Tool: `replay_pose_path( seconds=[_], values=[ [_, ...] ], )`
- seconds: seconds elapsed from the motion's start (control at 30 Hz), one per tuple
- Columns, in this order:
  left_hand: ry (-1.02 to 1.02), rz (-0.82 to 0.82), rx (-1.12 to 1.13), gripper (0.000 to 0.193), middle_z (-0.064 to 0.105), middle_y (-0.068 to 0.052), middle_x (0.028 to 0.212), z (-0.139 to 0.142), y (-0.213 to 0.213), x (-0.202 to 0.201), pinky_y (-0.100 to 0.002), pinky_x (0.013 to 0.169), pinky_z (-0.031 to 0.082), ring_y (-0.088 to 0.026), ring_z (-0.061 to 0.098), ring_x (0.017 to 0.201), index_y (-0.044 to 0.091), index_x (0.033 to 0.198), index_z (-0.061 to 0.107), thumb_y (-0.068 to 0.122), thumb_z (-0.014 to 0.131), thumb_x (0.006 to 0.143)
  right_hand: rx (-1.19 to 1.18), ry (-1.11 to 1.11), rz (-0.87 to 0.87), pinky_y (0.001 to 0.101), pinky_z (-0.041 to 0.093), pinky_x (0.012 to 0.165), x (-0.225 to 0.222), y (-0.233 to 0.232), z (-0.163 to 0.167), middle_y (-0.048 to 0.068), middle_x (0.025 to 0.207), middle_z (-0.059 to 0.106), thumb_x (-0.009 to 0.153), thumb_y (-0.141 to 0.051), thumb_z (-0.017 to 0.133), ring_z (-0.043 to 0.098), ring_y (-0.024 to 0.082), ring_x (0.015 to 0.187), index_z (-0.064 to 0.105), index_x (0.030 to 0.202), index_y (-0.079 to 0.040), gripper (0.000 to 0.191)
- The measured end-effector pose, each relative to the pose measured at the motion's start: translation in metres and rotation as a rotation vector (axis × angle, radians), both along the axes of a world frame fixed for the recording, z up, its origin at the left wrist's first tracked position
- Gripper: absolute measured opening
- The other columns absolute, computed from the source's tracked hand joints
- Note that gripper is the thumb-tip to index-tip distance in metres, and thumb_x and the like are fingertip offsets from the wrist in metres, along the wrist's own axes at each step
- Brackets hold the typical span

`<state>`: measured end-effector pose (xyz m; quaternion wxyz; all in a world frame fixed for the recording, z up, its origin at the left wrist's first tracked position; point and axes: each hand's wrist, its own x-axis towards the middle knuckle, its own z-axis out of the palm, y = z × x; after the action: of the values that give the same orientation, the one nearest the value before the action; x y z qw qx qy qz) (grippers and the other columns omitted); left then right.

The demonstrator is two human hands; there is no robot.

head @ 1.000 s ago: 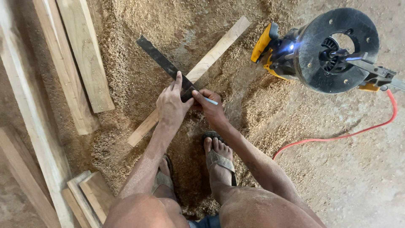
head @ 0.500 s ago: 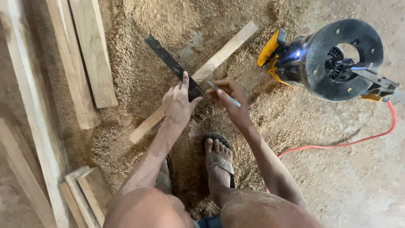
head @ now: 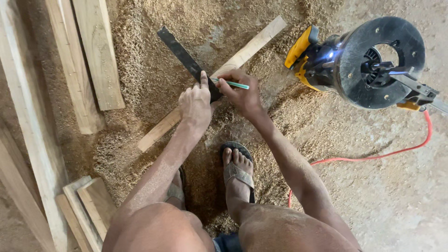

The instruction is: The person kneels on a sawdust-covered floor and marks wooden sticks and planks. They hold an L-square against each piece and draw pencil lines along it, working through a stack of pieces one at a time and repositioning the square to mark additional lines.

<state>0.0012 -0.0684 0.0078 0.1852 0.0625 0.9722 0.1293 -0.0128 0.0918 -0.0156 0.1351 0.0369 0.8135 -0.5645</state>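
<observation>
Sawdust floor [head: 140, 56] fills most of the frame, bare concrete toward the right. Pale wooden strip [head: 242, 56] lies diagonally from upper centre down to centre left, resting on the sawdust. Dark flat ruler [head: 179, 51] crosses the strip at an angle, its free end pointing to the upper left. Left hand [head: 195, 102] at frame centre presses flat on the ruler where it meets the strip, index finger stretched along the blade, grip not closed around anything, just pinning it down. Right hand [head: 242, 93] just right of it, fingers pinched on a green pencil [head: 235, 85], tip against the ruler edge at the strip; the two hands are nearly touching. Black and yellow power tool [head: 364, 63] with a round base lies on its side in the upper right, well apart from the hands, red cable [head: 373, 157] trailing down the right side. Foot in a sandal [head: 238, 172] lower centre, planted in sawdust below the hands. Several wooden planks [head: 93, 60] stacked along the upper left and left edge, short offcuts [head: 88, 200] in the lower left.
</observation>
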Motion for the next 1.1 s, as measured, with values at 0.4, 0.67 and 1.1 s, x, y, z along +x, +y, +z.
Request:
replay_pose_path(
  seconds=[0.4,0.67,1.1],
  values=[
    [-0.047,0.009,-0.027,0.108,0.071,-0.016,0.103,-0.003,0.001,-0.001,-0.04,0.081,0.057,-0.027,0.069,0.092,-0.005,0.155,0.034,0.041,0.089,0.075,0.074,-0.084,0.066,0.0294,0.053,0.052,0.007,0.011,0.01,0.01,0.084,0.074,0.097,-0.009,0.07,0.067,0.016,0.064,0.074,0.097,-0.002,0.008],
    [-0.016,-0.003,0.019,0.104,0.07,-0.017,0.103,-0.001,-0.002,0.002,-0.045,0.084,0.055,-0.03,0.069,0.094,-0.007,0.153,0.034,0.039,0.088,0.076,-0.086,-0.046,-0.039,0.0241,0.061,0.059,0.002,0.011,0.007,0.006,0.086,0.077,0.097,-0.01,0.068,0.073,0.008,0.07,0.073,0.101,-0.004,0.009],
    [0.019,-0.024,-0.019,0.102,0.07,-0.016,0.106,-0.01,-0.004,0.0,-0.045,0.086,0.055,-0.031,0.069,0.097,-0.004,0.156,0.033,0.033,0.087,0.078,-0.044,0.047,0.01,0.0253,0.063,0.072,-0.006,-0.006,0.002,0.007,0.09,0.079,0.097,-0.01,0.071,0.074,0.009,0.079,0.074,0.104,0.0,0.012]
  ],
)
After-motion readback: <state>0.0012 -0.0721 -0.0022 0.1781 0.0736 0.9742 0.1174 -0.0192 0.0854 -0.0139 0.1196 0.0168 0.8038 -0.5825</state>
